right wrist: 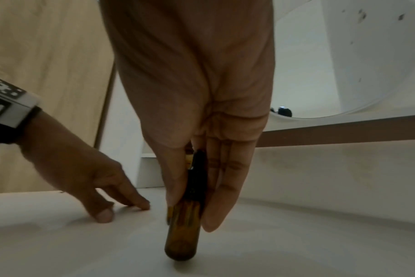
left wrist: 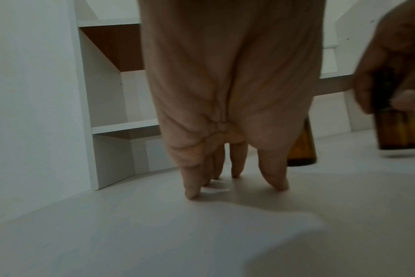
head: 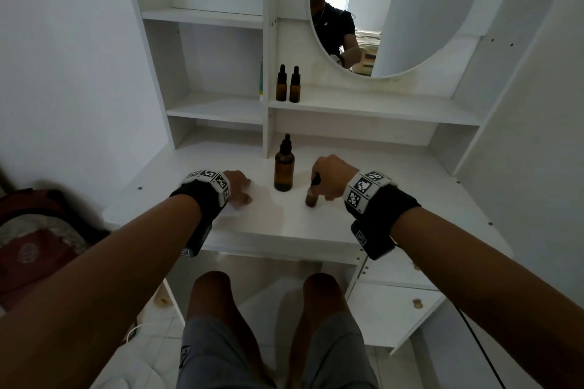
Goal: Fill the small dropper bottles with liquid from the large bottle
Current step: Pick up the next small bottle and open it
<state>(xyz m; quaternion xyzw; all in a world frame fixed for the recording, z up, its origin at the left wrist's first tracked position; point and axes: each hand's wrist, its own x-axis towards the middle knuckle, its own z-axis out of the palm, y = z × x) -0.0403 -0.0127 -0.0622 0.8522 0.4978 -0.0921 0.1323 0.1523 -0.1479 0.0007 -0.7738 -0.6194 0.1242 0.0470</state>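
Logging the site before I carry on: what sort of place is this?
Probably a bedroom or dressing corner at home: a white vanity desk with a round mirror, open shelves, and bedding on the left.

No readable words, brand names or numbers anywhere. Only black-and-white square code markers on the white wrist bands (head: 211, 181) (head: 366, 189), patterns rather than letters. Small white marks on the black wrist units (head: 361, 238) too blurred to read; amber bottles (head: 283, 171) bare of labels.
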